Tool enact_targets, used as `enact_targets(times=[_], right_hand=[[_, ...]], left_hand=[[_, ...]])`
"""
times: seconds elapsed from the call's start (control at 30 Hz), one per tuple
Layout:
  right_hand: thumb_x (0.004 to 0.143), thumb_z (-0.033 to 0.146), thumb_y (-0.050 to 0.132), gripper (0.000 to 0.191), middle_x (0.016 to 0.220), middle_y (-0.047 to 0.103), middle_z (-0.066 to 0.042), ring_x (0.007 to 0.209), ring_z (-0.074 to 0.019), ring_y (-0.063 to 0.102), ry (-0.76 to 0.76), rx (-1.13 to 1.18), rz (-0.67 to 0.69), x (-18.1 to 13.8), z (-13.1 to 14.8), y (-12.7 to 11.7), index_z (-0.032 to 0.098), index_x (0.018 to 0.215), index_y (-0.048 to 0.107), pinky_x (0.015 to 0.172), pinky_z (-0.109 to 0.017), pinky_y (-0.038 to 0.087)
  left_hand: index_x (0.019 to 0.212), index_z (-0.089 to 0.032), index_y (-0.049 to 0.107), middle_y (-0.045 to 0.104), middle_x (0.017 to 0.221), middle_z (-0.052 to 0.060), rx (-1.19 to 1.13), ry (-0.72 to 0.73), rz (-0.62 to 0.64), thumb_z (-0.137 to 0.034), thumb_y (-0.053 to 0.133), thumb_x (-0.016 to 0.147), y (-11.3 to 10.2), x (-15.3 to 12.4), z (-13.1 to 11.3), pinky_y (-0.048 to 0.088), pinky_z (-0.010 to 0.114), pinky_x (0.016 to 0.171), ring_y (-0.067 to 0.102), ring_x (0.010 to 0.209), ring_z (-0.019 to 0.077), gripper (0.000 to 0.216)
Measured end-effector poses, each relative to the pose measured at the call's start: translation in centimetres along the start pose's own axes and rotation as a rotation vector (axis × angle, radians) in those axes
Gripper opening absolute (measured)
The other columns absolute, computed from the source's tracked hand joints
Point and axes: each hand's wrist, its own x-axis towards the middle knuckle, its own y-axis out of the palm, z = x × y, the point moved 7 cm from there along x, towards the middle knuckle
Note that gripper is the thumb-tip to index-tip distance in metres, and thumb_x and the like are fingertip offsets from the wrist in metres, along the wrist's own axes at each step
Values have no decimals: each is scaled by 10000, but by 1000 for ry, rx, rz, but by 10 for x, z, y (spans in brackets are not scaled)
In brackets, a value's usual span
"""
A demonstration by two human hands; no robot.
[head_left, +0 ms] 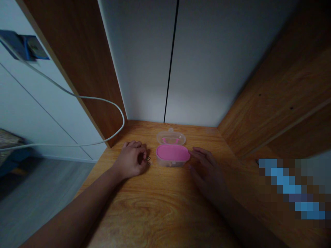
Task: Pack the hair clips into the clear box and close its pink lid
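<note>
A small oval plastic box with clear walls [165, 163] stands on the wooden tabletop, with a pink inner lid [173, 152] covering its top. Its clear outer lid [171, 138], with a pink handle, is flipped back behind it. To the left of the box, my left hand [133, 159] rests on the table with its fingers curled in; whatever they hold, if anything, is hidden. Close by its fingertips lie small rings [149, 160], one dark and one pale, too small to name surely. My right hand [207, 168] is at the box's right end, fingers stretched out, fingertips at the lid's edge.
A pale cable [103, 99] loops across the left side above the tabletop [152, 206]. White panels [144, 69] close off the back. Wooden boards stand at the left [77, 51] and right [279, 86]. A pixelated patch [287, 186] covers the lower right.
</note>
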Motion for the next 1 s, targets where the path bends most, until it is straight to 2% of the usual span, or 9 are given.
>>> enact_targets(times=[0.23,0.37,0.63,0.83,1.0], right_hand=[[901,208,568,419,1327,499,-106,1237,-272,528,-8,-9,3,2,2,-1,285,1312,546,1073,-541,459],[896,200,564,430,1332,503,-105,1232,-273,537,-10,-2,5,2,3,0,289,1316,541,1069,-536,462],[891,208,568,420,1326,514,-102,1227,-272,533,-1,-23,5,3,2,-1,279,1305,551,1058,-518,474],[898,232,569,420,1328,516,-102,1230,-281,536,1,-15,2,2,1,-1,291,1313,546,1060,-538,467],[899,230,570,423,1332,512,-99,1231,-276,539,7,-14,4,2,0,-1,295,1316,544,1065,-529,466]], left_hand=[[953,-223,647,652,965,63,2,45,15,-212,593,740,4,0,-6,357,407,837,583,948,274,220],[872,-218,655,647,975,57,-57,65,24,-188,597,744,7,-1,-7,363,405,862,583,982,268,143],[764,-208,628,669,907,29,-118,39,18,-171,621,757,11,0,-1,372,384,852,597,921,233,39],[777,-202,642,693,876,24,-149,5,16,-185,588,835,12,3,6,401,347,832,615,879,206,82],[787,-190,655,684,863,53,-126,-36,-5,-255,453,944,6,4,14,408,354,805,612,865,221,264]])
